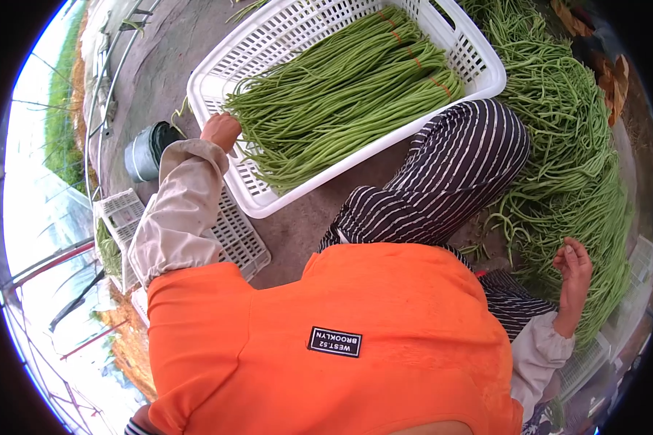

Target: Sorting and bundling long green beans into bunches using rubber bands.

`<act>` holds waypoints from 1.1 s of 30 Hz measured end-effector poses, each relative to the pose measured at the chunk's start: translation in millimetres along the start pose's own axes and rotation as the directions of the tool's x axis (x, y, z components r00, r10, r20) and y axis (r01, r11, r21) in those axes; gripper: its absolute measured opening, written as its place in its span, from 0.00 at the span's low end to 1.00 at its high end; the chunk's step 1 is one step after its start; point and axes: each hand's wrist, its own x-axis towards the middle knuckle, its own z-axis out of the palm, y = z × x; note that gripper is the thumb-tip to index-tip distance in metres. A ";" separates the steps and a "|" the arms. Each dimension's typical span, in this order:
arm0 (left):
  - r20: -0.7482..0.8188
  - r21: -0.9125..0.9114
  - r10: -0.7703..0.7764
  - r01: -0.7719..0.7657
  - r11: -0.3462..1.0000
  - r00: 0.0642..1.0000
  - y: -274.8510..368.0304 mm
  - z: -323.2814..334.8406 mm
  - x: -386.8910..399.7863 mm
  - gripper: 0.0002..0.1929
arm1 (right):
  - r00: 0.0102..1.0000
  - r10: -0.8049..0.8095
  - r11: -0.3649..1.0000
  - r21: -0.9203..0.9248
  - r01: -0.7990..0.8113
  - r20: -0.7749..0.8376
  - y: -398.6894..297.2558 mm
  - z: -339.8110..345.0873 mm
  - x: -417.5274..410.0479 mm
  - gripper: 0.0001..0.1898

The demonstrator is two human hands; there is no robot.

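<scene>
My left hand point(221, 131) is at the left end of a white plastic basket point(353, 159), its fingers curled against the tips of long green beans; whether it grips any is hidden. Long beans point(326, 103) lie side by side in the basket, in several bundles tied with orange bands near their right ends. At the right, my right hand point(572, 277) is raised beside a large heap of loose long beans point(566, 179), with its fingers bent and apart and nothing visible in them. Both forearms wear pale sleeves.
Left of the basket stands a dark roll of sheeting point(146, 152) on the ground. White slatted crates point(242, 231) are below it, one holding greens. My knee in striped trousers point(462, 157) is against the basket's near side. Metal tubing point(92, 103) runs along the left; brown dry leaves point(612, 89) lie upper right.
</scene>
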 end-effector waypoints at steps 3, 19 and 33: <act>0.064 0.035 0.063 -0.066 0.997 0.996 -5.3 -2.2 -0.4 0.08 | 1.000 -0.015 1.000 -0.001 0.015 -0.004 1.5 -1.4 0.2 0.13; 0.117 0.039 -0.074 0.070 0.997 0.990 12.6 33.2 11.7 0.05 | 0.999 -0.021 0.999 -0.033 0.020 -0.033 -3.3 5.2 -5.0 0.13; -0.416 -0.501 -0.698 0.494 0.711 0.583 -63.4 13.1 -2.8 0.13 | 1.000 -0.011 0.999 -0.048 0.010 -0.018 -4.9 5.3 -7.8 0.13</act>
